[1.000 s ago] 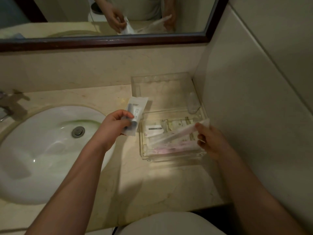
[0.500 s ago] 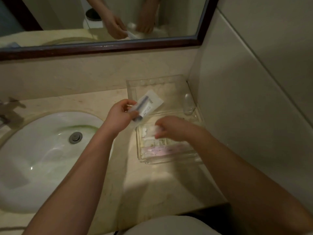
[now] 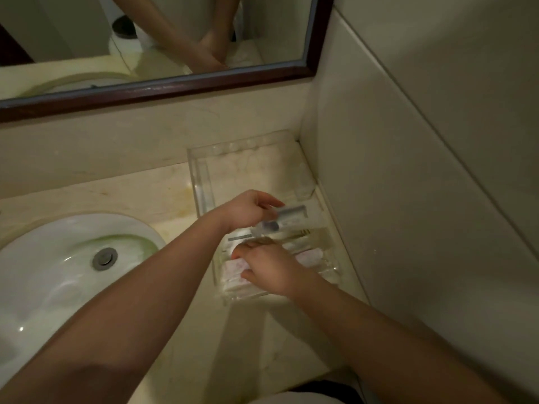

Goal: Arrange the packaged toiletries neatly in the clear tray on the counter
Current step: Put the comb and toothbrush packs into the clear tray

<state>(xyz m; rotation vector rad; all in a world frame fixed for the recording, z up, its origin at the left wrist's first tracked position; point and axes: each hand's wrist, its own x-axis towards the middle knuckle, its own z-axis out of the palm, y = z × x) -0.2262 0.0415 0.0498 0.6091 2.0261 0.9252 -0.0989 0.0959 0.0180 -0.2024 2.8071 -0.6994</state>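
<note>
Clear tray (image 3: pixel 201 182): left hand (image 3: pixel 248 211) now grips packet (image 3: pixel 284 220) above; right hand (image 3: pixel 271 269) pressing packets, fingers flat.

Print on the packaged toiletries (image 3: pixel 291 220) is there — blurred, nothing readable.

Clear rectangular plastic tray (image 3: pixel 204 182) sits in counter corner, right of white oval sink (image 3: pixel 58 266). Left hand (image 3: pixel 248 211) grips a small clear-wrapped sachet with dark contents (image 3: pixel 284 220) over the tray. Right hand (image 3: pixel 271 269) presses flat on pink-and-white wrapped packets (image 3: pixel 233 272) at the tray's near end.
</note>
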